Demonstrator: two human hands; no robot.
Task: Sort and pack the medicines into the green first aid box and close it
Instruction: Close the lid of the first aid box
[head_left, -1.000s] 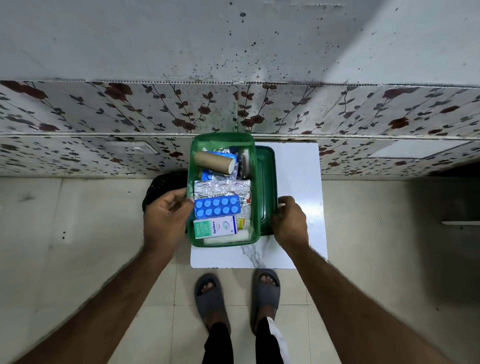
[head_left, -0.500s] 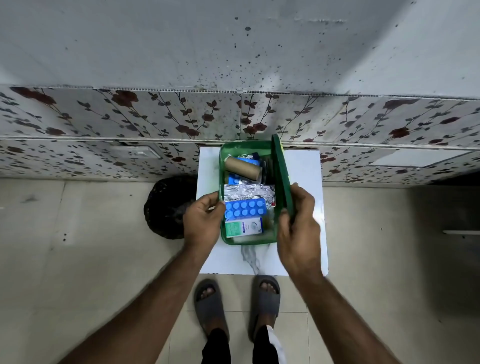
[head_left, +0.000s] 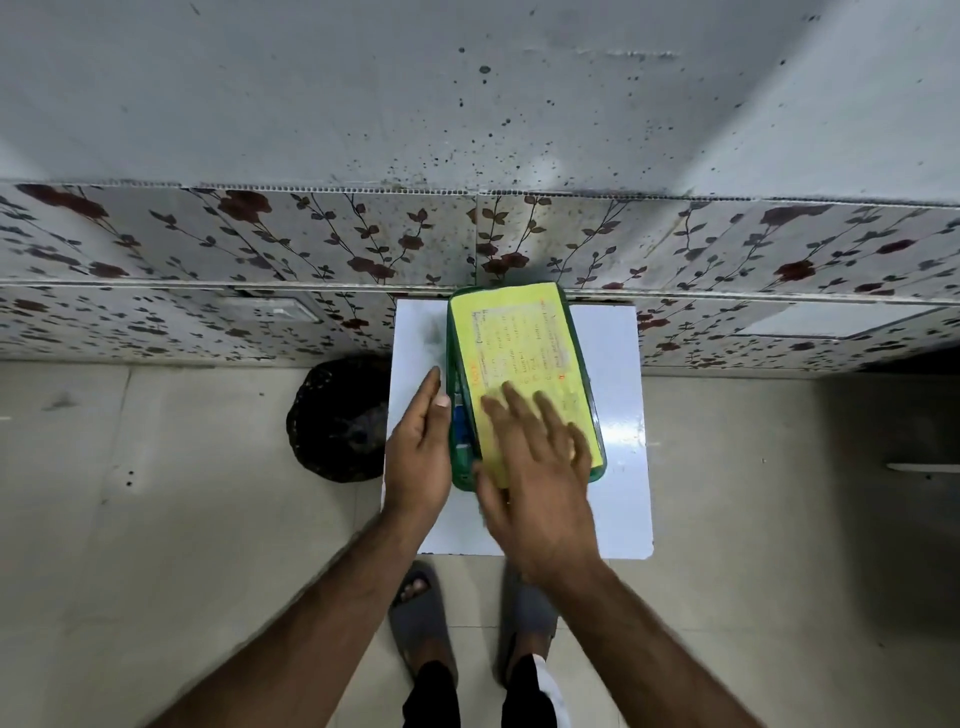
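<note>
My right hand (head_left: 535, 467) lies flat and wide open on the lid (head_left: 524, 364), fingers (head_left: 519, 410) spread over the lower part of its yellow label, gripping nothing. The motion blur softens the fingertips. The lid sits tilted over the box (head_left: 462, 467), low on its right side and raised on the left, so a narrow gap shows along the left edge. Through that gap I can see a sliver of the medicines (head_left: 460, 415), something blue, but I cannot tell which packs they are.

My left hand (head_left: 421, 447) is open too, fingers straight and together, pressed against the left wall of the box with the thumb at the rim. It holds nothing.

The box stands at the centre of the frame on the white bench (head_left: 618, 415), nearer its far edge, with the top end of the lid close to the flowered wall panel (head_left: 311, 244). The label carries printed lines too blurred to read.

At centre left, just beside the bench on the floor (head_left: 156, 467), is a dark round basket (head_left: 337, 421). At the bottom of the frame my feet in grey slippers (head_left: 421, 613) stand on the tiles, toes near the bench's near edge
</note>
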